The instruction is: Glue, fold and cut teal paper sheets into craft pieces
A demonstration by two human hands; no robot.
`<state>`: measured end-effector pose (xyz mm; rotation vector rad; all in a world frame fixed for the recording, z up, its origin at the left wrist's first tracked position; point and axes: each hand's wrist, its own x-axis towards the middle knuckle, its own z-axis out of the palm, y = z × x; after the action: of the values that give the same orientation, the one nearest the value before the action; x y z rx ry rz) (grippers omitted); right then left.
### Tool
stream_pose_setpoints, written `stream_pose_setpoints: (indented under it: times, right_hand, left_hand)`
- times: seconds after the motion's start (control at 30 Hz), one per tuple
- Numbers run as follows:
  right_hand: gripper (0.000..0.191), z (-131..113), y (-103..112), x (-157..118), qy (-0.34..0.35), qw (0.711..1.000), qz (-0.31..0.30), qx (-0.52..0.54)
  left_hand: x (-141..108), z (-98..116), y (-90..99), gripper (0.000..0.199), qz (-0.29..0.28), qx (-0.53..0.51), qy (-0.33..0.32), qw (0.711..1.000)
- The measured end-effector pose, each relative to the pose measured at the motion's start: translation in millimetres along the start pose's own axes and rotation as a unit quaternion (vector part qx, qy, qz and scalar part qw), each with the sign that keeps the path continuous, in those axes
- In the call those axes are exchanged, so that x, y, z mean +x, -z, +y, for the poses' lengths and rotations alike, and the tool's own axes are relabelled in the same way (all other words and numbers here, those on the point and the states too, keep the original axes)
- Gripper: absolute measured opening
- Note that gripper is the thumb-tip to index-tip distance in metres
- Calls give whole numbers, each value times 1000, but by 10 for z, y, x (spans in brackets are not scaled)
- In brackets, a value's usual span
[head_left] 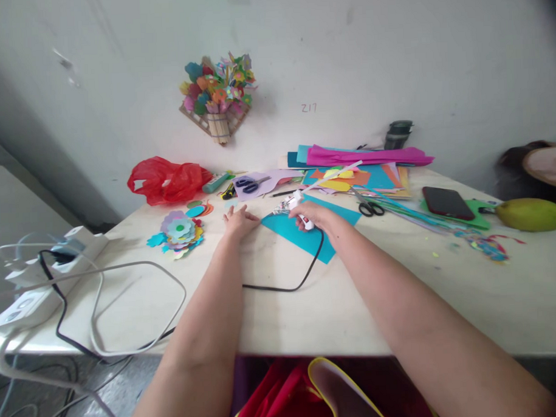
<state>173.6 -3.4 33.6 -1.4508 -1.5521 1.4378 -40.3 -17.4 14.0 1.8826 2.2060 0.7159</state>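
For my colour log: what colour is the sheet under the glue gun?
The sheet is bright blue, seen best in the head view.

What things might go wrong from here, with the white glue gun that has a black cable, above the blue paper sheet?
The nozzle of the white glue gun points toward the bare left hand, close to its fingers; if hot, it might burn them.

Glue may drip onto the blue paper sheet under the nozzle.

The black cable passes under the left forearm, so moving that arm could tug the gun in the right hand.
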Motion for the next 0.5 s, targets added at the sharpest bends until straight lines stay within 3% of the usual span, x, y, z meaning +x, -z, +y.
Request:
stream_pose_setpoints:
  times: [0.13,0.5]
  right_hand:
    - [9,17,2,6,2,1000,-8,9]
    - [8,-30,-22,-52,31,998,-52,1]
  left_hand:
    - [-11,-14,41,18,-25,-15,4,1000]
    - [6,-4,16,14,-15,-13,8,1000]
